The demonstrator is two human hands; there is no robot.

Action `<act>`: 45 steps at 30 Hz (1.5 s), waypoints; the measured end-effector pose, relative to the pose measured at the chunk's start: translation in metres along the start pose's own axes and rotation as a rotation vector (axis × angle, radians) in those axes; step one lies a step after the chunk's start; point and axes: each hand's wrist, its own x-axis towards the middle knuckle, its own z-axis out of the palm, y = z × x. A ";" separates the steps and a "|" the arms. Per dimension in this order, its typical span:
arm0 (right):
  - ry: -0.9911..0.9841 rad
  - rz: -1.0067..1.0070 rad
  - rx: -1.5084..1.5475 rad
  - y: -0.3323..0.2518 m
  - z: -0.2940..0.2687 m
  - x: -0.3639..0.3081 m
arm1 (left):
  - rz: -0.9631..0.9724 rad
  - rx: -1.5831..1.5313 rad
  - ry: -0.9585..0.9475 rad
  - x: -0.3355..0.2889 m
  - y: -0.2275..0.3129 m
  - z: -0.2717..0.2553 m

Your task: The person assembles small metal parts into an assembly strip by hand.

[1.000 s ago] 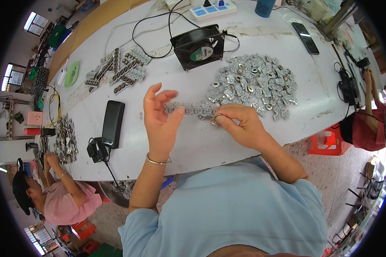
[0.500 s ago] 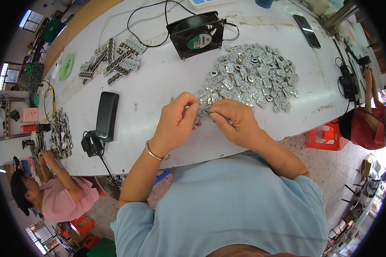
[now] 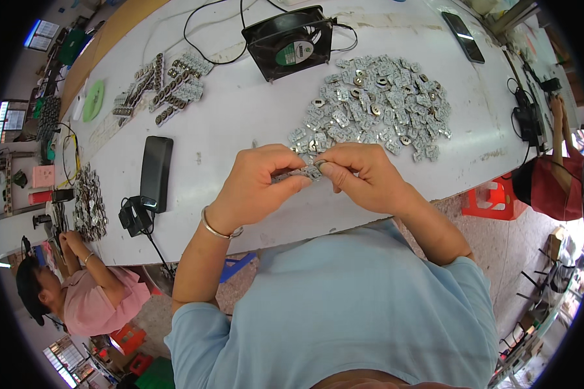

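Both hands meet just in front of a wide heap of small silvery metal parts (image 3: 370,107), some with round dark rings. My left hand (image 3: 256,178), with a bracelet at its wrist, is closed on a short strip of small metal parts (image 3: 308,172) between thumb and fingers. Thumb and forefinger of my right hand (image 3: 366,174) pinch a small round metal piece (image 3: 320,165) against the strip's right end. Fingers hide most of the strip. Several finished-looking strips with dark round pieces (image 3: 169,91) lie in a pile at the far left.
A black fan (image 3: 289,45) stands behind the heap, its cable curving left. A black power adapter (image 3: 156,174) lies to the left, a phone (image 3: 462,37) far right. At the left, a person in pink (image 3: 100,298) works beside another pile of parts (image 3: 89,204). Another person's arms (image 3: 560,139) show right.
My left hand has turned and moved slightly left, bringing the strip into sight. The right hand has stayed close, its round piece now against the strip. The view has shifted a little.
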 end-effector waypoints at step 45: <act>0.030 0.041 -0.165 0.003 0.001 0.066 | 0.590 0.676 0.477 0.036 -0.033 -0.009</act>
